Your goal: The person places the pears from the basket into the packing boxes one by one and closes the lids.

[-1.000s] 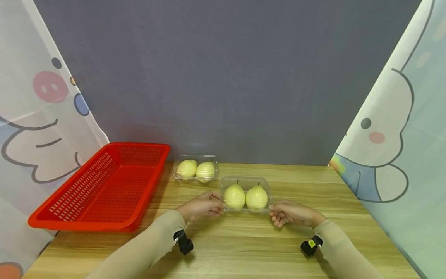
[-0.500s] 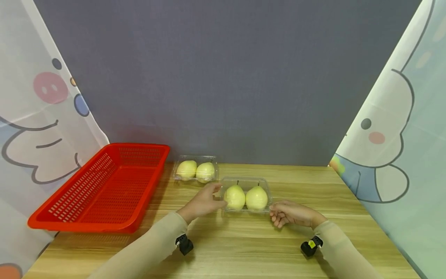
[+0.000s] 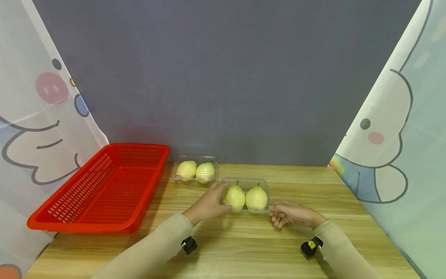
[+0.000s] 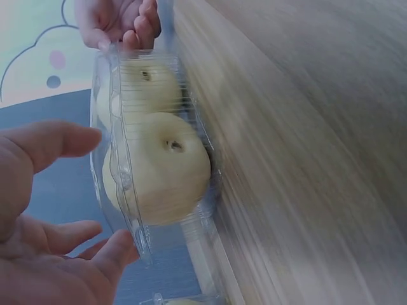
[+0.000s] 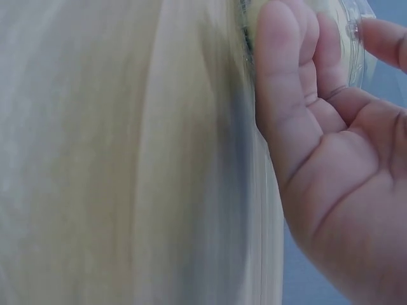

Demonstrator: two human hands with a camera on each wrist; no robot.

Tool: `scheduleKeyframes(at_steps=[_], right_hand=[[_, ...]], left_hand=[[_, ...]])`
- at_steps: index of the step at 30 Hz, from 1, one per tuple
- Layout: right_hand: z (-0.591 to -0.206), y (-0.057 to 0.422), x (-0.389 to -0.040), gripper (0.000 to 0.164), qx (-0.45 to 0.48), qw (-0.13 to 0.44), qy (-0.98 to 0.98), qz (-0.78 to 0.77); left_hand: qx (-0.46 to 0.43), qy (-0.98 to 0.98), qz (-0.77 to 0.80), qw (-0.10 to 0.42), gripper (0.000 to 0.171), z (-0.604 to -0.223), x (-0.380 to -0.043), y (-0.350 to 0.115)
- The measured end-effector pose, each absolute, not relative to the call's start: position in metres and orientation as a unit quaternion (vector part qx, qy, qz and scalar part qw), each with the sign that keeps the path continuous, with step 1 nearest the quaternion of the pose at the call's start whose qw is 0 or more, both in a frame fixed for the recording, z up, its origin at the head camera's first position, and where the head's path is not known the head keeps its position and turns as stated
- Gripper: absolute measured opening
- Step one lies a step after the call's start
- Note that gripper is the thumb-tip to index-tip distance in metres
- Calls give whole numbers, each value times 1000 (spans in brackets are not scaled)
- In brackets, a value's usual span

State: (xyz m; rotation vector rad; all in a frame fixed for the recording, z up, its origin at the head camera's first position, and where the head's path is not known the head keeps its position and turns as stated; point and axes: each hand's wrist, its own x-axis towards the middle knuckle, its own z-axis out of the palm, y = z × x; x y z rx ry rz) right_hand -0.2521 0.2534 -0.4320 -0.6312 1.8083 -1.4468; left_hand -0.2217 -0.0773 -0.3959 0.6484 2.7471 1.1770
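Observation:
A clear plastic clamshell box (image 3: 246, 179) stands on the wooden table, with two pale yellow pears (image 3: 256, 198) inside. Its rim shows up close in the left wrist view, where the lid lies over the pears. My left hand (image 3: 209, 203) is at the box's left end, fingers and thumb spread apart. In the left wrist view the thumb (image 4: 70, 140) is beside the rim and the other fingertips are close to its lower part. My right hand (image 3: 290, 213) pinches the box's near right corner between thumb and finger, the other fingers curled (image 5: 283, 70).
Behind and to the left stands a second clear clamshell box (image 3: 196, 158) with two pears. A large red plastic basket (image 3: 139, 217) occupies the left of the table (image 3: 244, 248). A grey panel (image 3: 226, 85) rises at the back, with cartoon-printed cloths on both sides.
My left hand has let go of the box's near left corner, spread its fingers and moved slightly right over the left end. My right hand and the box have stayed put.

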Motion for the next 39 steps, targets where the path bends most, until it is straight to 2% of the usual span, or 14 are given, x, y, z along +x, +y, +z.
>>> scheduleKeyframes(at_steps=[9,12,17,21,28,34,39], right_hand=[[-429,257,-249,31,-227,329,735,-547],[-424,259,-249,36,-218,305,758,-534],[-418,262,-250,49,-212,206,795,-530],[-415,258,-250,46,-207,119,815,-529],[-412,247,-245,48,-216,45,847,-483],[-415,237,-241,55,-269,-15,861,-432],[-418,229,-237,52,-336,-100,870,-346]], left_hand=[[229,904,358,41,78,-397,-223,-76],[227,905,358,45,78,-397,-222,-77],[220,904,363,52,77,-395,-221,-77],[218,904,364,56,78,-393,-221,-77],[220,904,363,56,78,-393,-221,-77],[221,904,362,50,77,-394,-221,-77],[221,907,356,46,78,-395,-219,-76]])
